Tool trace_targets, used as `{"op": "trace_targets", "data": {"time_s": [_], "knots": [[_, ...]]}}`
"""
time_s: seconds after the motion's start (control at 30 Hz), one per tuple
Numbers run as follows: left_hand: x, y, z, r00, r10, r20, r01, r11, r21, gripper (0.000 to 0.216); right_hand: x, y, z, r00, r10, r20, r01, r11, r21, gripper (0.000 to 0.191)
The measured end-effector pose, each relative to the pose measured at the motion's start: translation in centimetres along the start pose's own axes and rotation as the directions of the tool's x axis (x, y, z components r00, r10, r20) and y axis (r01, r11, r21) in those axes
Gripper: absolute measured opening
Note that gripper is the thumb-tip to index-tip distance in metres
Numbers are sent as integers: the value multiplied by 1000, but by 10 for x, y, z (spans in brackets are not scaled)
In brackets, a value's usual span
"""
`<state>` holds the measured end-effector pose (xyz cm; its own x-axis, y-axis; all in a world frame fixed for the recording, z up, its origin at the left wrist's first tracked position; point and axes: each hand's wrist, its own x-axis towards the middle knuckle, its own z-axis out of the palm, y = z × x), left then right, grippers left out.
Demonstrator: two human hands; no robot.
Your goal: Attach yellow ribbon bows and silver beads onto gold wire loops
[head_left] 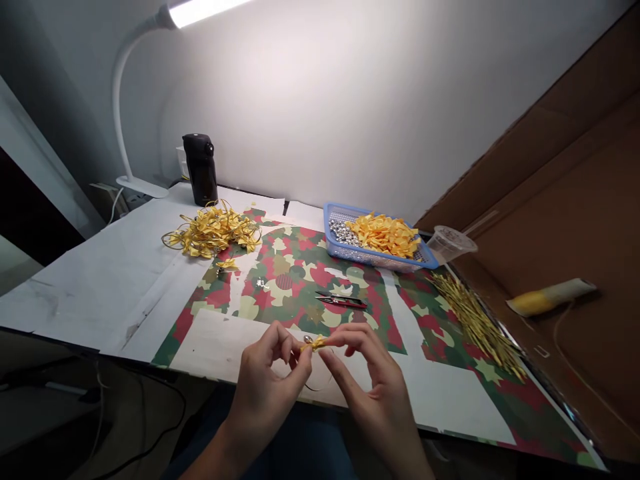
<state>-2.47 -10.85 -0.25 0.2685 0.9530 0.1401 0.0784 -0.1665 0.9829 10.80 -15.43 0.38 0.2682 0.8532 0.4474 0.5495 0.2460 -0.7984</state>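
Near the table's front edge, a small yellow ribbon bow (318,343) is held between my two hands. My left hand (270,377) pinches its left side between thumb and fingers. At the bow's right end, my right hand (377,380) has thumb and index finger closed on it. A round silver bell (308,339) sits against the bow by the left fingertips. Below it hangs a thin cord loop (327,383). Beyond the hands lie thread snips (343,301) with red on the handle.
A pile of finished yellow bows on cords (215,230) lies at left, near a black bottle (201,170) and lamp (120,113). The blue basket (345,252) holds bells and yellow ribbon pieces. At right are a plastic cup (453,241), a cord bundle (475,320) and cardboard (575,200).
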Motion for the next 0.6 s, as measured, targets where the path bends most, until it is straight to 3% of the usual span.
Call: {"op": "trace_targets", "data": {"time_s": [0.2,0.4,0.6], "knots": [[-1,-4,2,994,109,0,-109,992,62,32,-1,6,4,999,-27,41,29,999,-31,9],[1,-6,3,995,103,17,-104,992,76,31,-8,9,10,993,-113,43,117,990,-78,13],[1,-13,7,997,20,77,-22,999,36,32,-11,9,13,993,-69,-94,68,998,-10,14]]}}
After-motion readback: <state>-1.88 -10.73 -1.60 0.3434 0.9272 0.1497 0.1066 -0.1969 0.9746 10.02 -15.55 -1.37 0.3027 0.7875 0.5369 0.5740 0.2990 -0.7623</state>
